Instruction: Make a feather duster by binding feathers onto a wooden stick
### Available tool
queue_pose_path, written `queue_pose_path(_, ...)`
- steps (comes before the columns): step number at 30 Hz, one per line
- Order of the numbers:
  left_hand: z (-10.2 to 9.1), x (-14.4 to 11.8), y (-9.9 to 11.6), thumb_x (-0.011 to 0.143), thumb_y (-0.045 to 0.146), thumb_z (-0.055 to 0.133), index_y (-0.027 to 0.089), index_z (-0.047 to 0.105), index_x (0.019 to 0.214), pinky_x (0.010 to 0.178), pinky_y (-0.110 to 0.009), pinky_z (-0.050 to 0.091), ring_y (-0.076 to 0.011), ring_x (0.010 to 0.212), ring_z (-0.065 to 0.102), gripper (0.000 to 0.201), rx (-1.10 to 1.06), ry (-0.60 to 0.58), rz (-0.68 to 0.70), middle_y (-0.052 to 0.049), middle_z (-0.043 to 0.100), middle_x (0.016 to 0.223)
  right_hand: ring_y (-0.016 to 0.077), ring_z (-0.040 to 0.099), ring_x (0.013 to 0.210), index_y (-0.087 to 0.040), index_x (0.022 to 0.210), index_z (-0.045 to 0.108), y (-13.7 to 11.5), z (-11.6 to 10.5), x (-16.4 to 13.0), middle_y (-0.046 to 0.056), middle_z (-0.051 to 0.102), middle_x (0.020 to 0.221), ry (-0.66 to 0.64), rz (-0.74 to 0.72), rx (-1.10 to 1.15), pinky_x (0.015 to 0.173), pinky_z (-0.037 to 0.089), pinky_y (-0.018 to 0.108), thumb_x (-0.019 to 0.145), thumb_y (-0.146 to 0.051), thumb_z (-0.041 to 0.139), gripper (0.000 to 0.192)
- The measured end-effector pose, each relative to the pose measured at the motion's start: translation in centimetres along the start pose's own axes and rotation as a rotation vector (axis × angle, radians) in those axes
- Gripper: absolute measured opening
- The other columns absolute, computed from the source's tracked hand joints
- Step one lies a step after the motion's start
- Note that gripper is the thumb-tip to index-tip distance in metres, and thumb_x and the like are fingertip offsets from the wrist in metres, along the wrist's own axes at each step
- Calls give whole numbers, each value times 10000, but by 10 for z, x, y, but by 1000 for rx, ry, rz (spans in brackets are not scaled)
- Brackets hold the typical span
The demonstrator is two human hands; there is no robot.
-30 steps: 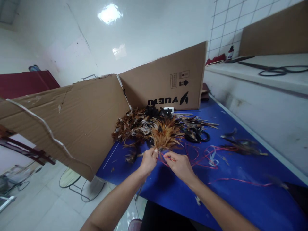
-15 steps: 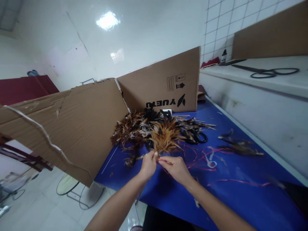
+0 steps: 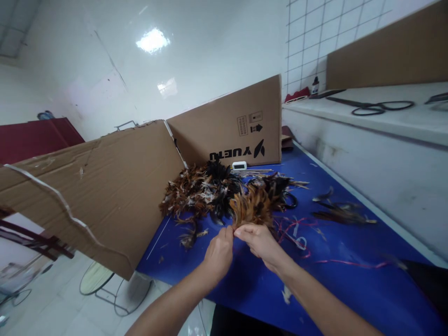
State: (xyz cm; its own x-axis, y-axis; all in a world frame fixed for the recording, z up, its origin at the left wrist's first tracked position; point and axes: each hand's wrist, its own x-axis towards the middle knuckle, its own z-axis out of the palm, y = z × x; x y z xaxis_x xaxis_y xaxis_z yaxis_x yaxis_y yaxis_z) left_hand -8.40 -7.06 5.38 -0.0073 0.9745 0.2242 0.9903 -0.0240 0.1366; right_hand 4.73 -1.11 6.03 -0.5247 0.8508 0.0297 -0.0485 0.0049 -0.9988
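Feather bundle (image 3: 252, 209) pinched between left hand (image 3: 219, 254) and right hand (image 3: 261, 242)

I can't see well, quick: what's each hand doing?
Left hand: closed, pinching the feather bunch at its base.
Right hand: closed on the same bunch.

Head camera looks down, close (slightly tilted), over the blue table (image 3: 350, 298).

Orange-brown feather bundle (image 3: 251, 210); blue table (image 3: 350, 289); red string (image 3: 350, 264); brown cardboard (image 3: 115, 186).
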Motion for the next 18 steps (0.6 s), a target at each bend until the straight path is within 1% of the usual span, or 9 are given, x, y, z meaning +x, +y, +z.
queue_pose_path(2, -3, -1, 4, 849, 30, 310, 117, 462, 1168, 705, -306, 510, -192, 807, 622, 364, 146, -46, 49, -108, 596, 946, 85, 346, 452, -170, 565, 614, -9, -9, 2, -39, 424, 464, -41, -148, -258, 451, 251, 232, 716, -306, 557, 212)
queue_pose_path(4, -6, -2, 7, 856, 44, 319, 117, 469, 1134, 651, -301, 520, -192, 760, 621, 325, 273, -75, 105, -98, 578, 908, 96, 386, 476, -178, 538, 624, -23, -18, 5, -29, 463, 465, -97, -257, -506, 479, 261, 236, 723, -262, 539, 220)
queue_pose_path(6, -10, -2, 10, 864, 63, 328, 114, 474, 1114, 569, -289, 516, -194, 706, 615, 294, 381, -98, 172, -93, 563, 867, 99, 399, 461, -184, 490, 614, -41, -27, 9, -23, 480, 441, -172, -335, -677, 486, 256, 242, 718, -219, 535, 244)
queue_pose_path(7, -12, -3, 11, 864, 69, 333, 109, 476, 1110, 530, -281, 507, -197, 686, 612, 287, 423, -103, 218, -95, 559, 852, 101, 413, 459, -187, 474, 614, -51, -32, 12, -18, 500, 438, -219, -375, -728, 493, 261, 245, 708, -198, 542, 245)
queue_pose_path(10, -18, -7, 12, 857, 66, 337, 89, 494, 1089, 460, -258, 476, -196, 646, 599, 281, 474, -59, 383, -105, 558, 815, 116, 489, 496, -209, 522, 676, -79, -43, 25, -12, 592, 491, -349, -447, -779, 523, 287, 242, 680, -174, 588, 184)
queue_pose_path(13, -29, -12, 10, 864, 84, 331, 85, 511, 1055, 454, -247, 462, -182, 624, 581, 262, 464, 18, 541, -94, 549, 763, 115, 503, 491, -227, 542, 704, -100, -53, 40, -28, 606, 486, -487, -445, -746, 525, 298, 233, 631, -222, 669, 95)
queue_pose_path(15, -39, -15, 8, 873, 104, 326, 83, 509, 1067, 450, -243, 454, -172, 611, 569, 267, 484, 56, 636, -80, 543, 736, 102, 488, 471, -225, 543, 710, -106, -58, 50, -39, 607, 477, -584, -420, -698, 516, 302, 223, 601, -249, 697, 64)
queue_pose_path(18, -52, -20, 3, 885, 129, 314, 74, 500, 1103, 429, -237, 436, -153, 569, 544, 292, 544, 133, 768, -62, 538, 695, 87, 469, 466, -206, 567, 721, -105, -63, 62, -46, 605, 479, -672, -377, -661, 499, 306, 206, 583, -286, 713, 82)
